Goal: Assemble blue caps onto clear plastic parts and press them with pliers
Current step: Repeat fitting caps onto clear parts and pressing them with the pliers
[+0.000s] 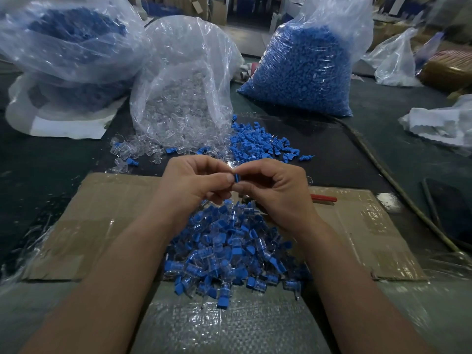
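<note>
Blue plastic, the cap (pixel 237 178) sat pinched between your left hand (pixel 196 185) and right hand (pixel 275 187), both curled tight above the pile (pixel 229 246), apparently over a clear part (pixel 234 164); light and slick by its look, it wanted gripping by its stiff sides.

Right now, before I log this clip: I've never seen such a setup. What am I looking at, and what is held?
No machine here: a person works bare-handed, filmed by one head-worn camera looking down. The left hand and right hand pinch a blue cap between their fingers. Below lies a pile of capped pieces on cardboard. Beyond are loose blue caps, loose clear parts, a bag of clear parts and a bag of blue caps. Red-handled pliers lie by the right hand, untouched.
</note>
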`<state>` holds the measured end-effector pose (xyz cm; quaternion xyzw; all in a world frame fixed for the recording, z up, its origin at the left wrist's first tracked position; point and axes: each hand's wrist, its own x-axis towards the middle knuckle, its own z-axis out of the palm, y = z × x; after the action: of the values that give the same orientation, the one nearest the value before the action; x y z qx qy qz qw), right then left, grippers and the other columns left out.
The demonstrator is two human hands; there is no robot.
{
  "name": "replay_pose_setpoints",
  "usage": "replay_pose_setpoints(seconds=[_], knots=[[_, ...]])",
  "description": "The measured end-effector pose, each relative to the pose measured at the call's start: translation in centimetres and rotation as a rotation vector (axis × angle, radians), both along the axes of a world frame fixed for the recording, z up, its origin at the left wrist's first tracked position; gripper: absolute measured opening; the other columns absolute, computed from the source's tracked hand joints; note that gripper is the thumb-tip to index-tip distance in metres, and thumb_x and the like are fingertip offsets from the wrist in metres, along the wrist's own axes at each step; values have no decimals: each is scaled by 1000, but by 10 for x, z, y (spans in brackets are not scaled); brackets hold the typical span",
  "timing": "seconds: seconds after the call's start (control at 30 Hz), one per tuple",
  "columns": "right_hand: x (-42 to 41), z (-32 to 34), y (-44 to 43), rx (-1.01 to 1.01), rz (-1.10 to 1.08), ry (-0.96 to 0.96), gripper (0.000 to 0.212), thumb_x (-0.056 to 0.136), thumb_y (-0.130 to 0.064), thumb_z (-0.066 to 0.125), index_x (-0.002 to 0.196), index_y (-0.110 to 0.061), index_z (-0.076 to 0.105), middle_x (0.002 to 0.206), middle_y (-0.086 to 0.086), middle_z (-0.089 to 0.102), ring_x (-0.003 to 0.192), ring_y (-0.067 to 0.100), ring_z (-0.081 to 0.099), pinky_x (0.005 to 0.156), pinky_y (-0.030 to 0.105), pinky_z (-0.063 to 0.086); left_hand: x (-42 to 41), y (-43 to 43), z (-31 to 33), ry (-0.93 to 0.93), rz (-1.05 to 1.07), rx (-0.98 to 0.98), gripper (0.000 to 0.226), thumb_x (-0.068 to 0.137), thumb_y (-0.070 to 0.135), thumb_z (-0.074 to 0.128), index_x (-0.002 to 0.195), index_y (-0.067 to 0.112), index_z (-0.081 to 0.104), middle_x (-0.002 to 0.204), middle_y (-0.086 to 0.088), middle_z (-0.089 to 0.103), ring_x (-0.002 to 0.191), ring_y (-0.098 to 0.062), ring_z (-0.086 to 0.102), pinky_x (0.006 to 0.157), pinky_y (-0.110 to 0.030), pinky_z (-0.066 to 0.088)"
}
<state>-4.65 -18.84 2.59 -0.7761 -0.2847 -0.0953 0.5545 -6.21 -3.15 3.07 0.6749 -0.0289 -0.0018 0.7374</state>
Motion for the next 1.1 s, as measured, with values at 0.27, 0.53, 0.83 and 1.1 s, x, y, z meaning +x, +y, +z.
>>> replay_pose_setpoints(seconds=[0.27, 0.53, 0.83, 1.1], knots=[[-1, 1, -4, -48, -50, -88, 33, 70, -2, 74, 98, -16, 65, 80, -15, 62, 74, -1, 61, 66, 8, 46, 0, 3, 0, 30, -63, -46, 8, 58, 13, 66, 64, 14, 71, 60, -9, 68, 51, -15, 64, 48, -20, 51], [-2, 3, -5, -60, -71, -127, 31, 69, -6, 74, 97, -17, 65, 80, -18, 62, 73, -4, 62, 66, 7, 46, 1, 2, 1, 24, -61, -34, 15, 59, 11, 65, 74, 8, 67, 61, -8, 68, 52, -15, 64, 49, -20, 51], [-1, 3, -4, -162, -63, -220, 24, 68, -6, 77, 92, -4, 71, 82, -8, 64, 76, 2, 62, 69, 11, 49, 0, 1, 0, -17, -43, 24, 10, 65, 2, 69, 66, 12, 66, 57, -5, 66, 49, -12, 61, 48, -18, 50], [10, 19, -42, -545, -313, 138, 39, 73, -39, 70, 108, -21, 65, 83, -26, 53, 79, -8, 51, 70, 10, 39, 3, 6, -2, -41, 46, 40, 16, 79, -6, 59, 73, 9, 62, 57, 2, 66, 53, -6, 61, 52, -16, 50]])
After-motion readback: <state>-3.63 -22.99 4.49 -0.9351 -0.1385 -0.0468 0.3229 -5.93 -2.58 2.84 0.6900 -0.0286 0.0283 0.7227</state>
